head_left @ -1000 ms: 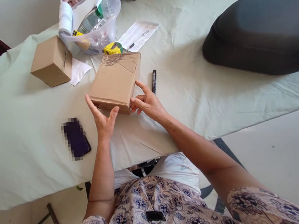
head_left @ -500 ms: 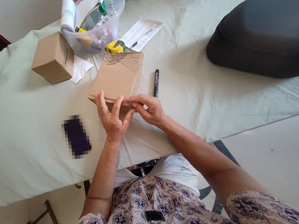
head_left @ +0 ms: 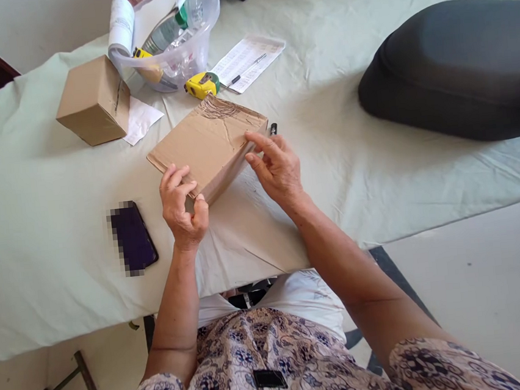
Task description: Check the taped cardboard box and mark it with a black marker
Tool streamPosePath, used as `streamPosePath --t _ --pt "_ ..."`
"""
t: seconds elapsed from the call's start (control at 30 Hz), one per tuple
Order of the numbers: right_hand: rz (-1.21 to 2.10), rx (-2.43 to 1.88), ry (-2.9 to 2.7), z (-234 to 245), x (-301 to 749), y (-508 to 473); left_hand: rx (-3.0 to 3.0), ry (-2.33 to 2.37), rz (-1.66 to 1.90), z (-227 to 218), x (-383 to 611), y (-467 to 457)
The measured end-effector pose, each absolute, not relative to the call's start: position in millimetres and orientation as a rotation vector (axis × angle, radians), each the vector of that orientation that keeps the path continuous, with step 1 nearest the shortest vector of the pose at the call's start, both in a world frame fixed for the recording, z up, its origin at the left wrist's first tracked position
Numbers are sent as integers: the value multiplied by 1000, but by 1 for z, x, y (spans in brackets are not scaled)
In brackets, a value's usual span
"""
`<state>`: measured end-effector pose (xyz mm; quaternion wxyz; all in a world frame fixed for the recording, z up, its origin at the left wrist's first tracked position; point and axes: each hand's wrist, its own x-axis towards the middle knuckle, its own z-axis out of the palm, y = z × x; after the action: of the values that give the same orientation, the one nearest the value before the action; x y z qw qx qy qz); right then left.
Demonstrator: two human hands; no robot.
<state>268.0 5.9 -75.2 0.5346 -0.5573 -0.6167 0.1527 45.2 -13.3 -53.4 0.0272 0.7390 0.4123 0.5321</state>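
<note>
A brown cardboard box [head_left: 204, 145] lies at an angle on the cloth, with dark scribbled lines on the far end of its top. My left hand [head_left: 182, 205] grips its near corner, fingers on the top edge and thumb at the corner. My right hand [head_left: 278, 168] is at the box's right long side; its index fingertip meets the top edge, and the thumb is held apart from that finger. Just beyond this hand, a black marker [head_left: 273, 129] shows only its end; the rest is hidden.
A second cardboard box [head_left: 92, 104] stands at the left on white paper. Behind are a yellow tape measure [head_left: 201, 85], a clear plastic basket [head_left: 207, 31] with bottles, and a sheet with a pen [head_left: 251, 61]. A phone [head_left: 133, 238] lies left, a black padded seat [head_left: 455, 72] right.
The cardboard box has turned clockwise, its far end swinging right. My right hand has moved from the near corner up along the right side; my left hand has shifted slightly left.
</note>
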Motion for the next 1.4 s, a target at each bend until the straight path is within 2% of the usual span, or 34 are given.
streamPosePath --t 0.1,0.37,0.73,0.97,1.17,1.27,1.4 --pt "251 -1367 -1394 -75 275 10 2253 1237 1669 -52 46 -14" --pt "337 -1276 -1437 -84 273 12 1750 1550 1806 -65 39 -2" --pt "363 -1295 -1443 -87 274 12 1521 1435 1823 -79 26 12" --pt "364 -1270 -1479 -93 271 10 1523 1409 1614 -102 28 18" --pt "308 -1402 -1480 -103 273 15 1520 1785 1233 -106 25 15" --pt "298 -1459 -1548 -109 274 17 1562 1837 1222 -95 29 10" --pt "190 -1491 -1565 -109 268 14 1573 1835 1374 -84 44 3"
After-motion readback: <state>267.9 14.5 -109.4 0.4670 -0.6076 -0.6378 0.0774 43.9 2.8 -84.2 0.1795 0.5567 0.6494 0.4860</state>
